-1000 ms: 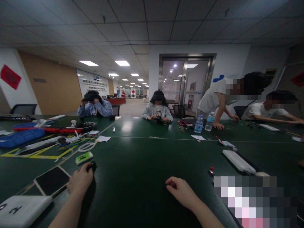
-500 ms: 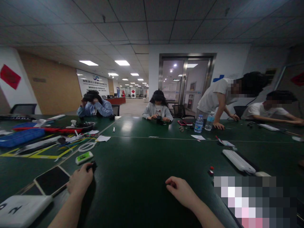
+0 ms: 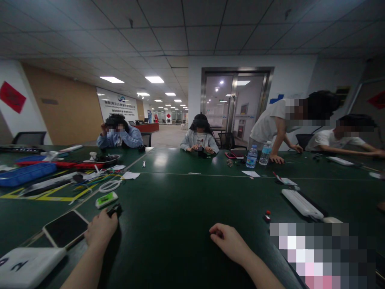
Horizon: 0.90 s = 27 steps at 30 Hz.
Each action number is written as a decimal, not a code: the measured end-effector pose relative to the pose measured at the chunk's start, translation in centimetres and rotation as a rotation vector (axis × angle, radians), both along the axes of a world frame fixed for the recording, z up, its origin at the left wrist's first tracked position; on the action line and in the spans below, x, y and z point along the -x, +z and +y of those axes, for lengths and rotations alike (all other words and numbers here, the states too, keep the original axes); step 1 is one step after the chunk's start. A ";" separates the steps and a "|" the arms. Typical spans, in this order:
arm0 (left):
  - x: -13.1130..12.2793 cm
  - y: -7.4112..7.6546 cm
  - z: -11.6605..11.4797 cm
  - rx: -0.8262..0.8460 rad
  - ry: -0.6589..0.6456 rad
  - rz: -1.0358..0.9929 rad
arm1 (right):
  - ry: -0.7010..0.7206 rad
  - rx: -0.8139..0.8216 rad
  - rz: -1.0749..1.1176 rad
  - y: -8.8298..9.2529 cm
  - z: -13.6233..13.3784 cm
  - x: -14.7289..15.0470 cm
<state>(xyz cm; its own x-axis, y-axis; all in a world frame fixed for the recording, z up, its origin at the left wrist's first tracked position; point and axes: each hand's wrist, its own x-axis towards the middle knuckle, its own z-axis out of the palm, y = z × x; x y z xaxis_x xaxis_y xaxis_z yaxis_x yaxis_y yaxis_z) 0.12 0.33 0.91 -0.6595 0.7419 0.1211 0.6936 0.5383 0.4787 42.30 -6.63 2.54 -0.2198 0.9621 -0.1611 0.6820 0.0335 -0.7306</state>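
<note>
My left hand [image 3: 101,228] is closed on a small black object [image 3: 114,209], whose exact kind I cannot make out. It is at the left of the table, beside a dark-screened tablet-like device [image 3: 66,228] with a pale frame. Just beyond the fingers lies a small white-and-green device [image 3: 106,200]. My right hand [image 3: 227,240] rests on the dark green table [image 3: 168,224] with its fingers loosely curled, and nothing shows in it. To its right is a small red-and-black item [image 3: 267,216].
A white box [image 3: 30,265] stands at the near left. Blue trays [image 3: 28,174], cables [image 3: 110,186] and tools crowd the far left. On the right lie a long white device [image 3: 302,204] and a blurred-out area. Water bottles [image 3: 252,156] and several people are across the table.
The black object in my left hand has turned, and more of it shows above the fingers. My right hand has stayed in place.
</note>
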 end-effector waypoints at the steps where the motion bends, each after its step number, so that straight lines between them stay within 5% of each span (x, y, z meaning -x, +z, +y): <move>1: -0.2 0.2 -0.1 0.037 0.012 0.008 | 0.001 -0.007 -0.005 0.0 0.0 0.0; 17: -0.7 1.2 -0.5 0.160 0.015 0.081 | 0.007 -0.043 -0.007 -0.6 0.3 0.0; 27: 0.1 0.6 -0.1 0.119 -0.006 0.043 | -0.004 -0.004 0.003 -0.1 0.1 0.1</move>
